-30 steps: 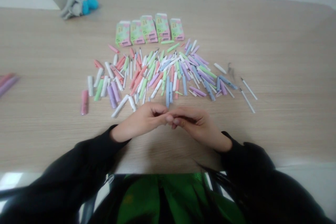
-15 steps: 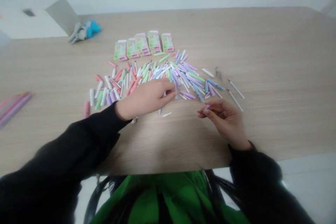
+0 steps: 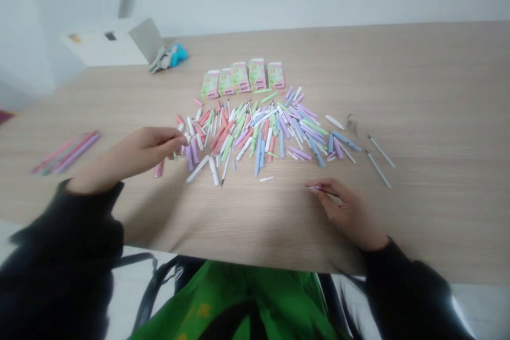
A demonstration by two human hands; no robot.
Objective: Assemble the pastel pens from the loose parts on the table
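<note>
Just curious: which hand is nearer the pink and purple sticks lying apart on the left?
Left. The left hand lies to the right of the pink and purple sticks, at the edge of the stick pile; the right hand is much farther away.

right hand's [image 3: 348,215] item [image 3: 314,187] tiny, left hand [image 3: 133,156] blurred

We look across a wooden table [image 3: 418,79] — a small blue-and-grey stuffed toy [image 3: 168,58] lies at its far edge, just beside a white box [image 3: 101,48] with a raised flap, and green cloth [image 3: 239,303] shows below the near edge.
</note>
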